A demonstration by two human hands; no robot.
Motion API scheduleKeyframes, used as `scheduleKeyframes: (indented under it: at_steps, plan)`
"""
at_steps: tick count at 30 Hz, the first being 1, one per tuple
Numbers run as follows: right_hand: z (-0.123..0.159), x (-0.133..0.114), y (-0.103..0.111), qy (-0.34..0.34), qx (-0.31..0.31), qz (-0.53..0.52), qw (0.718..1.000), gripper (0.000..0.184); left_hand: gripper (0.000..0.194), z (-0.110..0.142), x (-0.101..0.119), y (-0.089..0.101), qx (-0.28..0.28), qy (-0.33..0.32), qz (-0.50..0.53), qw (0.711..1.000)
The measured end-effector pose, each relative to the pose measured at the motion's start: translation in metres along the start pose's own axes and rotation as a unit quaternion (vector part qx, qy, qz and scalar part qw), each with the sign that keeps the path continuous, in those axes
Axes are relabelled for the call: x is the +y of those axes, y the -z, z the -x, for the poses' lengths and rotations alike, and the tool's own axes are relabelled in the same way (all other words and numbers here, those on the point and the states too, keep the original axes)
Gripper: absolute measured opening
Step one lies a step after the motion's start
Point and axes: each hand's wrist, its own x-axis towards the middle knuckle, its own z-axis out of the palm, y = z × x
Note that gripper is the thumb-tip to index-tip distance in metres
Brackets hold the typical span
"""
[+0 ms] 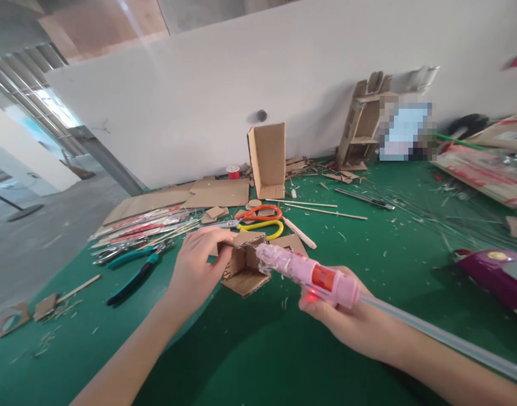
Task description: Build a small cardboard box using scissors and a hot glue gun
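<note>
My left hand (205,256) is closed on a small open cardboard box (245,282), gripping its upper left edge. In my right hand (338,316) is a pink hot glue gun (301,272) with a small red light lit on it and a long clear glue stick (445,332) running out of its back. Its glue-smeared nozzle touches or nearly touches the box's right upper edge; I cannot tell which. Just behind the box lie scissors (261,226) with orange and yellow handles.
Teal-handled pliers (140,276) and bagged sticks (144,225) lie left. A tall cardboard piece (270,160) and a cardboard shelf (360,129) stand near the wall. A utility knife (364,198) lies behind right, a purple device (495,276) at right. Scraps litter the green table (250,361).
</note>
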Motion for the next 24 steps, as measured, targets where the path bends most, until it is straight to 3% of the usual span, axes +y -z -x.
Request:
scheduleKeyframes:
  at_steps: [15, 24]
  plan:
    - [-0.003, -0.004, 0.007, -0.018, -0.010, 0.016, 1.000, 0.027, 0.021, -0.001, 0.003, 0.000, -0.007, 0.008, 0.006, 1.000]
    - [-0.002, 0.011, 0.007, -0.063, 0.015, 0.060, 0.996, 0.033, 0.020, 0.001, 0.001, 0.000, 0.003, -0.003, -0.003, 1.000]
